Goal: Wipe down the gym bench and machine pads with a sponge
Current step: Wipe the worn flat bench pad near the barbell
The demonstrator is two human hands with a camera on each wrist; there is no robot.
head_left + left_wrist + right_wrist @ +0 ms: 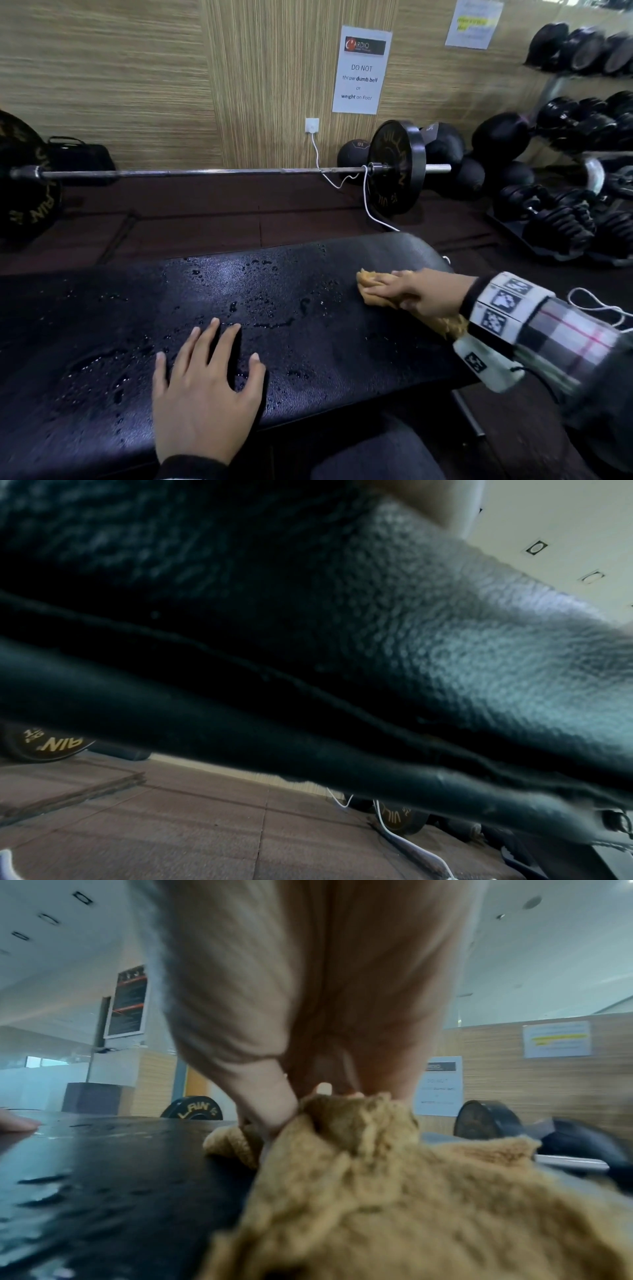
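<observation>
The black padded gym bench (274,291) runs across the head view, its top wet with water droplets. My left hand (205,387) lies flat on its near side with the fingers spread. Toward the right end, my right hand (411,291) presses a bunched tan cloth (371,279) onto the pad. In the right wrist view the thumb and fingers (274,1112) pinch folds of the cloth (394,1191) against the bench (120,1164). The left wrist view shows only the bench's textured edge (342,615) close up.
A loaded barbell (205,172) lies on the floor behind the bench, by the wood-look wall. A white cable (368,205) hangs from a socket and trails past the plate (397,168). Dumbbell racks (565,137) fill the right. A black bag (82,154) sits far left.
</observation>
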